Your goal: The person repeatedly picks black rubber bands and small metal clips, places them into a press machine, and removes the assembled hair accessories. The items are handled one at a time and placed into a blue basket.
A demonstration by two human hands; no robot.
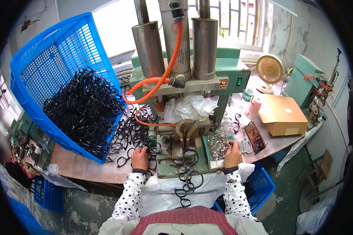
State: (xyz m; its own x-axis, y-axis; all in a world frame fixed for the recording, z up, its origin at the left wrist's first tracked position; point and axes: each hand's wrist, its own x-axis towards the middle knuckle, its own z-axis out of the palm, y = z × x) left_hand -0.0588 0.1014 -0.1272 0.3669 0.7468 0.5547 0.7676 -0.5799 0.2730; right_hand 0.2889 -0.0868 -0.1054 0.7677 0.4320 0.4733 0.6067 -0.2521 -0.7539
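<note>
My left hand (139,158) is closed, its fingers pressed together at the edge of a loose pile of black eyeglass frames (131,131); what it pinches, if anything, is hidden. My right hand (232,154) is also closed, fingertips at the right side of a tray of small metal parts (218,145). I cannot make out anything between those fingers. Amid both hands, a black eyeglass frame (190,156) rests at the fixture of a green press (166,169). Below it more black frames (194,181) lie over white cloth by my lap.
A tilted blue basket (59,135) full of black frames stands at left. On the right are scissors (246,146), a phone (255,137), a cardboard box (283,114) and a small fan (269,68). Orange hoses (172,62) loop before the press. Another blue basket (264,186) sits below.
</note>
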